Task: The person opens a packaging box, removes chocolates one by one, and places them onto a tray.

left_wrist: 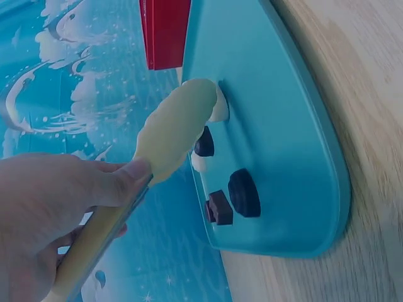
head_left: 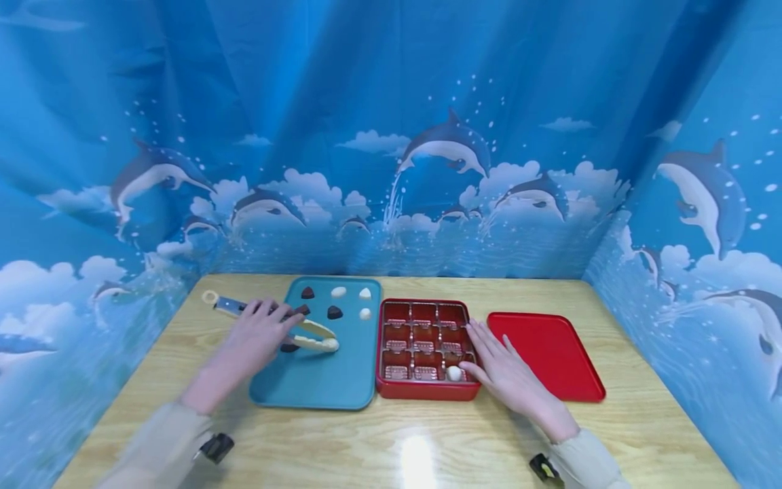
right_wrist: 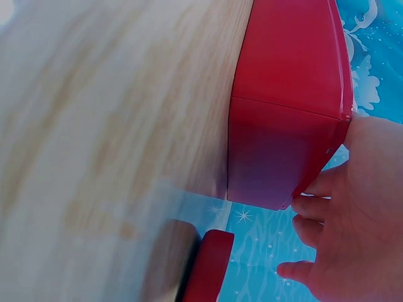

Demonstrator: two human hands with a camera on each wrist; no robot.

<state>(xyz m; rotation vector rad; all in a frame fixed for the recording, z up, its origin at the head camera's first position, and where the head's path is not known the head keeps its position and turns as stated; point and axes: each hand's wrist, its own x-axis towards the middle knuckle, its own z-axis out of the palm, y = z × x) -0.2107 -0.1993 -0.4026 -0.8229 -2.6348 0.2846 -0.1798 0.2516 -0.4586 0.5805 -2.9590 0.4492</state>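
My left hand (head_left: 259, 336) grips a pair of cream-tipped tongs (left_wrist: 176, 126) over the blue tray (head_left: 314, 394). At the tongs' tips is a white chocolate (left_wrist: 221, 106); whether they squeeze it I cannot tell. Dark chocolates (head_left: 334, 312) and white chocolates (head_left: 339, 291) lie about the tray, some partly behind the hand. My right hand (head_left: 510, 377) rests along the right side of a red box (head_left: 427, 390), fingers fairly straight and touching its rim. In the box's clear divided insert, a round white chocolate (head_left: 454, 373) sits in the front right compartment.
A flat red lid (head_left: 546, 353) lies on the wooden table (head_left: 342, 448), right of the box. The tray stands close beside the box's left wall. A blue dolphin-print curtain (head_left: 342, 136) hangs behind the table and along its sides.
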